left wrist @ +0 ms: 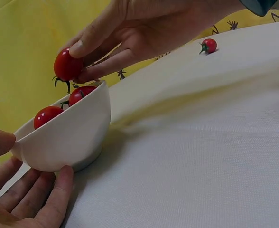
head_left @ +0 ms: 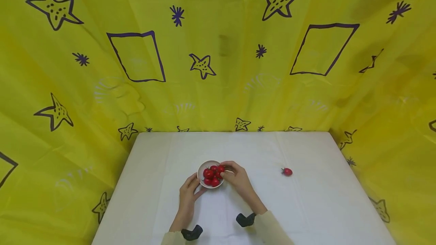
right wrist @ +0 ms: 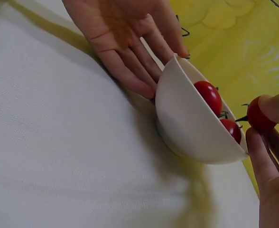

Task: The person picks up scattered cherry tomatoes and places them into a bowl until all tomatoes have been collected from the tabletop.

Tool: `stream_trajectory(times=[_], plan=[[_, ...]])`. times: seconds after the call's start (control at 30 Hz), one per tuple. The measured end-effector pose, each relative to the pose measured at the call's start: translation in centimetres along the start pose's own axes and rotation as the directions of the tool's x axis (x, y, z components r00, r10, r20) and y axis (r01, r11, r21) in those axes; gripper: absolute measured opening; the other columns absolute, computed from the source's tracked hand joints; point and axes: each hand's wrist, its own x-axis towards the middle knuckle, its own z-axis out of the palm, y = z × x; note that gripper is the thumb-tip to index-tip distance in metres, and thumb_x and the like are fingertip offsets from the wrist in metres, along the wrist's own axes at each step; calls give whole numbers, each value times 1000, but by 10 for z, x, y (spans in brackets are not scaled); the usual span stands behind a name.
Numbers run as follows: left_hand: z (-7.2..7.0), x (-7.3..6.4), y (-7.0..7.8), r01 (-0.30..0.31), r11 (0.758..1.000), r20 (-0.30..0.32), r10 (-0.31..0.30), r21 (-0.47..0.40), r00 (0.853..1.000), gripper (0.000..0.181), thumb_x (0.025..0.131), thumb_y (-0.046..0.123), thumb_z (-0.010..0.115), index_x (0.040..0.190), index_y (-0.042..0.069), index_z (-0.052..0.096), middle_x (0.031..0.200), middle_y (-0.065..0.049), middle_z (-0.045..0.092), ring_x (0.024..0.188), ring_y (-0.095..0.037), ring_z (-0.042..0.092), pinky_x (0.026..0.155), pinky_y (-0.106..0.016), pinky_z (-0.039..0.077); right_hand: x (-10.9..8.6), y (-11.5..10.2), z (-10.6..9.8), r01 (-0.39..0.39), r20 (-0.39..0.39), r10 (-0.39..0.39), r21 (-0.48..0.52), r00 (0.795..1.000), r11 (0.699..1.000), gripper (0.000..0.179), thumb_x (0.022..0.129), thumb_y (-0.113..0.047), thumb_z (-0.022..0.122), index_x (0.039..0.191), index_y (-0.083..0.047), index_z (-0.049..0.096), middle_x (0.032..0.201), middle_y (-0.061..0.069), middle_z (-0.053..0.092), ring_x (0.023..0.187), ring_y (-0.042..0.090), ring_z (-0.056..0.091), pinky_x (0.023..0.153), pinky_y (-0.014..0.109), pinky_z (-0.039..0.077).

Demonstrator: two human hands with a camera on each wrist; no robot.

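A small white bowl [left wrist: 75,135] holds several red cherry tomatoes [head_left: 209,174] with green stems. My left hand [head_left: 188,194] grips the bowl from its left side, the thumb at the rim and the fingers against the lower wall. Over the bowl's right edge, my right hand [head_left: 238,180] pinches one cherry tomato [left wrist: 67,65] between thumb and fingers, its stem pointing down in the left wrist view. Both wrist views show this held tomato just above the ones inside. Another single cherry tomato [head_left: 287,172] lies on the table to the right of the right hand.
A white cloth covers the table [head_left: 153,184]. Yellow curtain [head_left: 225,97] with dark drawn stars and frames surrounds its back and sides. Dark bands [head_left: 192,233] sit on both wrists at the sleeve ends.
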Motion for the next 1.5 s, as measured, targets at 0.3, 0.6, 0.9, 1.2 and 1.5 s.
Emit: stream_trajectory(times=[0.3,0.6,0.9,1.2,1.5], plan=[[-1,0,0,-6,1000,-3,6,-6,1000,50,108,21,55,152,-1,49,159,-25,46,143,-41,52,103,-43,63,2,-6,20,130,-27,-140,-223,990,966,35,90,6,74,124,-1,67,125,18,70,118,36,68,103,41,62],[-1,-1,-1,-13,1000,6,13,-10,1000,50,108,22,57,152,0,49,159,-24,47,144,-40,52,103,-43,62,7,-11,25,213,23,-226,-434,974,876,30,93,11,68,120,-1,67,117,13,69,110,27,71,98,39,65],[0,0,-2,-8,1000,-4,8,-13,1000,51,107,22,58,151,-1,50,159,-25,47,143,-41,52,102,-41,63,6,-8,20,277,-1,-304,-415,953,867,32,89,15,68,119,3,68,114,16,71,106,31,72,94,38,66],[-1,2,-3,13,1000,-12,-13,-27,1000,52,107,22,58,151,-3,48,159,-27,46,145,-44,49,102,-42,64,-3,-2,-1,168,-112,-220,-352,969,921,29,92,11,68,118,-1,70,117,14,71,109,33,71,95,35,65],[-3,7,-6,2,999,-22,-3,-52,1000,50,106,20,59,149,-4,51,154,-28,50,141,-40,54,99,-41,65,-20,-10,-42,50,-240,-146,-366,960,929,31,92,8,70,122,0,69,122,16,70,116,34,68,100,38,64]])
